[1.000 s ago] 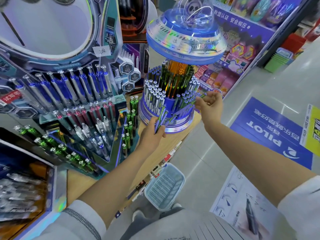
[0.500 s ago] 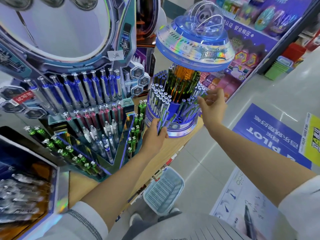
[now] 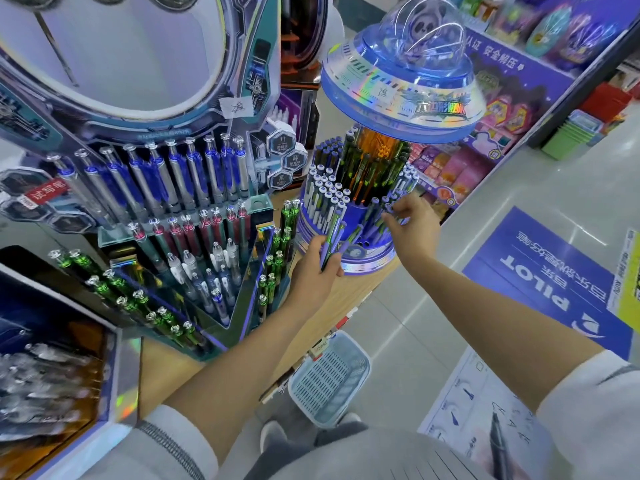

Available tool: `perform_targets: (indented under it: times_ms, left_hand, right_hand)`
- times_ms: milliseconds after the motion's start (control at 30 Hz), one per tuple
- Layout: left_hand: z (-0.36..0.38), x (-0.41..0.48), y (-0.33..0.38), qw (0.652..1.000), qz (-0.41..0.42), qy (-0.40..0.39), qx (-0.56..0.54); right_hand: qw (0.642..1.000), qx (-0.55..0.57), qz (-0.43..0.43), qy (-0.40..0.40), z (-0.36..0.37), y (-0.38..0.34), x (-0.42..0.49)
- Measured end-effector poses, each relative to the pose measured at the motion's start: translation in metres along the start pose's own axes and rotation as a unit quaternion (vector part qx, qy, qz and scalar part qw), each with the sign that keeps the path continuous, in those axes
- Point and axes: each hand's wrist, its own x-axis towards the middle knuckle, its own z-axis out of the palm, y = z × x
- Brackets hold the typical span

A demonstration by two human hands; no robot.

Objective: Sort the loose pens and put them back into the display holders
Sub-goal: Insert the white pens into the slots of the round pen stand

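While my left hand [image 3: 311,271] grips pens [image 3: 331,237], my right hand [image 3: 414,226] is at the holder [image 3: 363,263]

With the arm stretched forward, my left hand clasps a bundle of pens, tips up, against the round holder's front. That holder stands at the counter's [image 3: 349,299] right edge. My right hand reaches to the holder's right side, fingers curled onto standing pen tops; I cannot tell whether they pinch one. I count two hands, one round holder, and roughly four overlapping pens in the bundle.

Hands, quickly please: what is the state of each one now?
Left hand: closed, holding a bunch of pens.
Right hand: closed, pinching a pen in the holder.
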Motion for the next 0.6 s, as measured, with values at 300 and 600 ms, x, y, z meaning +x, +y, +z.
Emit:
perform_targets:
  times_ms: [300,600]
  left_hand:
    - [0.001,-0.003,0.007,0.999,0.011,-0.014,-0.048]
    - [0.013,-0.004,0.012,0.996,-0.011,-0.059,-0.062]
  right_hand:
    - [0.999,0.037,0.034,-0.021,-0.005,-0.002,-0.006]
    - [0.947,0.280,0.149,-0.059,-0.008,-0.014,-0.009]
